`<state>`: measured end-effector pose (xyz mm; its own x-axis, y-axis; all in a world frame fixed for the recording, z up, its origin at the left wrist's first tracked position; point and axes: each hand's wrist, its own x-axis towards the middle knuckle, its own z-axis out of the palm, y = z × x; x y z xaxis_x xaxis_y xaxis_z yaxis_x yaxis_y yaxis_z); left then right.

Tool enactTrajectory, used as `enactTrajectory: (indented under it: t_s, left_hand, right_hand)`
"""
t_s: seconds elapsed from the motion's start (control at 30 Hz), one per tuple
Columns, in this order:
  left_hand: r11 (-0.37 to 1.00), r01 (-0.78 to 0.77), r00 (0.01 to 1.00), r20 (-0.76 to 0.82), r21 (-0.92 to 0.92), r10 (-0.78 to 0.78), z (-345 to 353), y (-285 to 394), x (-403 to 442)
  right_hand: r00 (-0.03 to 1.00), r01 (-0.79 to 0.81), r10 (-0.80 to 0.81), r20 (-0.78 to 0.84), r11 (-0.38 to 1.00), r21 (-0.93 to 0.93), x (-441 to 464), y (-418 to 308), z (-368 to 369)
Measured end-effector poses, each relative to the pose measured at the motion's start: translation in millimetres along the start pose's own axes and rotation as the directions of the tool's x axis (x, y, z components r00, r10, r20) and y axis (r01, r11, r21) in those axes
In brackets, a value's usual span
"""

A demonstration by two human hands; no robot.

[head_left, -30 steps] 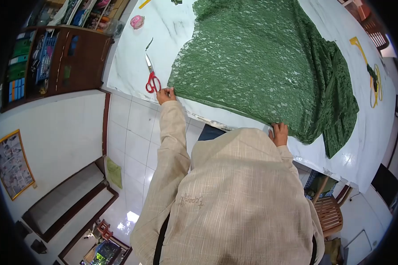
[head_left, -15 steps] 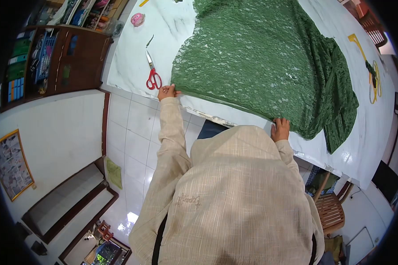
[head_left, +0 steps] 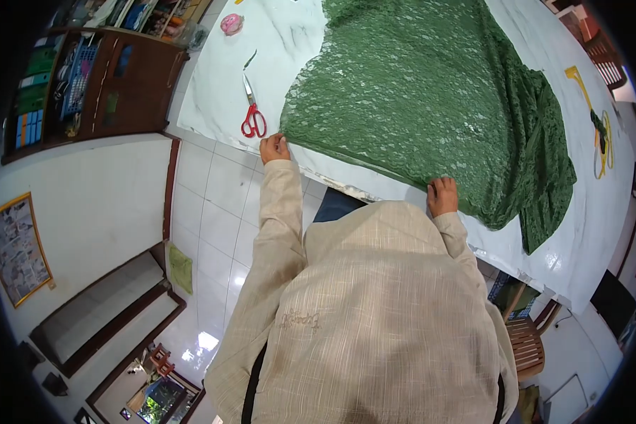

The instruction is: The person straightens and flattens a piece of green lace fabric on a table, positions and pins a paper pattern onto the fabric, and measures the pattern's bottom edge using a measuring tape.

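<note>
Green lace fabric [head_left: 403,99] is spread over the white marbled table [head_left: 219,99], its near edge running along the table's front edge and its right part bunched in folds. At the fabric's near left corner, my left hand [head_left: 274,148] has its fingers closed on the edge. Further right, my right hand [head_left: 442,196] touches the near edge with bent fingers; whether it pinches the cloth is hard to tell. Red-handled scissors [head_left: 252,113] lie just beyond my left hand, blades pointing away.
A pink round object [head_left: 231,25] and a small green scrap [head_left: 250,59] lie at the far left. On the right side are a yellow ruler [head_left: 576,81] and a yellow tape [head_left: 603,145]. A wooden chair [head_left: 524,346] stands below the table.
My right hand has shifted slightly left along the fabric's edge. My left hand stays at the corner. The view has moved a little.
</note>
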<state>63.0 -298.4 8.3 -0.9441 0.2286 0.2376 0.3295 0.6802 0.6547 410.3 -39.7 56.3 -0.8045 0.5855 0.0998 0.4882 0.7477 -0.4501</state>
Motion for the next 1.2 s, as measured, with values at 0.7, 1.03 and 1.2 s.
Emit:
enactTrajectory:
  t_s: [0.7,1.03,1.2]
  left_hand:
    - [0.506,0.774,0.509,0.849,-0.381,-0.139,-26.4,-10.1,78.3]
    - [0.686,0.704,0.301,0.952,-0.184,-0.054,-23.4,-33.3,91.4]
    - [0.966,-0.192,0.740,0.621,-0.175,0.260,-37.5,0.4,97.8]
  right_hand:
    - [0.975,0.148,-0.200,0.101,0.913,0.380,153.8,-229.2,107.1]
    - [0.987,-0.029,-0.033,0.156,0.924,0.381,161.4,-243.2,143.4]
    - [0.995,-0.099,0.097,0.030,0.863,0.496,158.7,-242.4,130.9]
